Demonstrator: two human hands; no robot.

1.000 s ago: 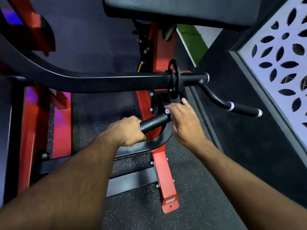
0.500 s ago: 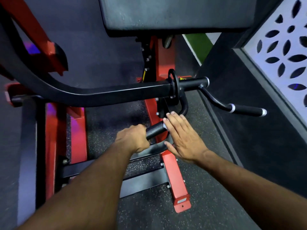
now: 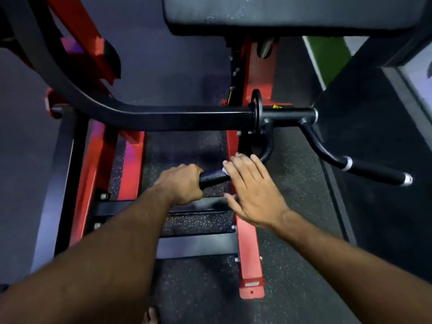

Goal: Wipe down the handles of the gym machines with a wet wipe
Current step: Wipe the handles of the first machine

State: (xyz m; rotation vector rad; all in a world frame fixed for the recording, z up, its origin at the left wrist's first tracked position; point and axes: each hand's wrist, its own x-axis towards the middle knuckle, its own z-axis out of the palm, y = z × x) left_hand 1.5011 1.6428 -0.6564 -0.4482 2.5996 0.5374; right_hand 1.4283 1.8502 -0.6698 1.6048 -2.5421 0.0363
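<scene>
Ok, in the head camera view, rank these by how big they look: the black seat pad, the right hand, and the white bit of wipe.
1. Black seat pad, cut off by the frame edge.
2. Right hand, though it is nearer the camera, so it looks bigger.
3. Wipe, only a small white bit showing under the fingers.

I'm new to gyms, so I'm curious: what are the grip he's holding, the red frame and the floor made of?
The near handle, gripped by the left hand, looks like matte black rubber or foam, since it shows only a dull sheen. The red frame seems painted steel: glossy, square-edged and bolted. The floor looks like black rubber matting with pale flecks.
</scene>
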